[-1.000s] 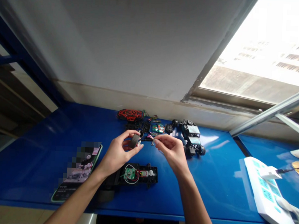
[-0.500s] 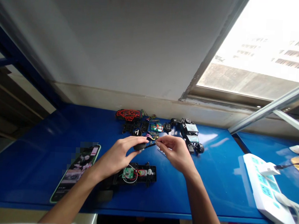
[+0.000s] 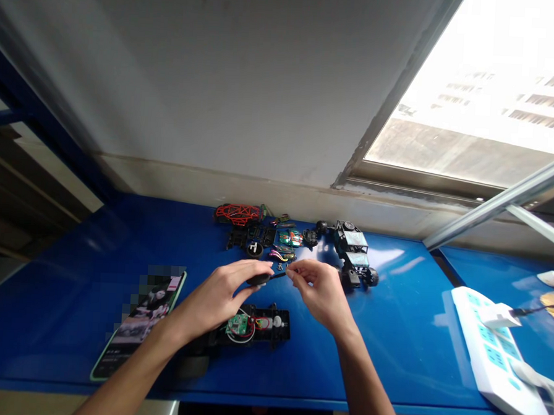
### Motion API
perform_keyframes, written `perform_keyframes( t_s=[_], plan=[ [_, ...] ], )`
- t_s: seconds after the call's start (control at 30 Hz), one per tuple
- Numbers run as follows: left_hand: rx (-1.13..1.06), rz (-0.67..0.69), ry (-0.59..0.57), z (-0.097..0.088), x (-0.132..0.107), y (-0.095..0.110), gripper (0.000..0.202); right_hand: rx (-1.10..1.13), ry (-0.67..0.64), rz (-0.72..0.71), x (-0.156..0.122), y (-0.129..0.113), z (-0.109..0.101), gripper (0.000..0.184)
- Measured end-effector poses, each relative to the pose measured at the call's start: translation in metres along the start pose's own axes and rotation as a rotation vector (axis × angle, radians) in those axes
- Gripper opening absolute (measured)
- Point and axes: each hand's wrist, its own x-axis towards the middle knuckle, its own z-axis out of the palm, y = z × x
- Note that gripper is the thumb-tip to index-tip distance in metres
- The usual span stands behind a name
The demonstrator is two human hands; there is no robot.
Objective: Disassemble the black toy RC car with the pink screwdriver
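My left hand point(image 3: 221, 294) is closed on a small black toy-car wheel point(image 3: 258, 279), held flat above the table. A thin dark axle point(image 3: 279, 274) sticks out of the wheel to the right, and my right hand point(image 3: 318, 289) pinches its free end. Both hands hover just above an open black toy-car chassis point(image 3: 256, 325) with a green circuit board, red wires and a white motor part showing.
On the blue table point(image 3: 400, 338) lie a phone point(image 3: 138, 323) at the left, a red car frame point(image 3: 238, 213), loose black and coloured parts point(image 3: 275, 238), a black toy truck point(image 3: 354, 252) behind, and a white power strip point(image 3: 499, 358) at the right.
The left hand turned the wheel from upright to flat and lowered it towards the chassis. The right hand followed, staying at the axle's end.
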Motion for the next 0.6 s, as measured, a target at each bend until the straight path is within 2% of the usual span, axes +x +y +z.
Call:
perform_keyframes(
  t_s=[0.1, 0.3, 0.5, 0.6],
  plan=[
    [-0.014, -0.003, -0.002, -0.001, 0.001, 0.003, 0.037, 0.030, 0.039, 0.032, -0.002, 0.007, 0.001, 0.013],
    [0.029, -0.094, 0.066, -0.007, 0.006, 0.006, 0.023, 0.114, 0.107, 0.091, -0.008, 0.024, 0.002, 0.026],
    [0.168, -0.248, 0.094, -0.007, 0.007, -0.008, 0.020, 0.147, 0.130, 0.111, -0.015, 0.026, 0.003, 0.027],
    [0.124, -0.328, 0.077, -0.005, 0.009, -0.015, 0.020, 0.161, 0.131, 0.120, -0.017, 0.025, 0.005, 0.029]
  ],
)
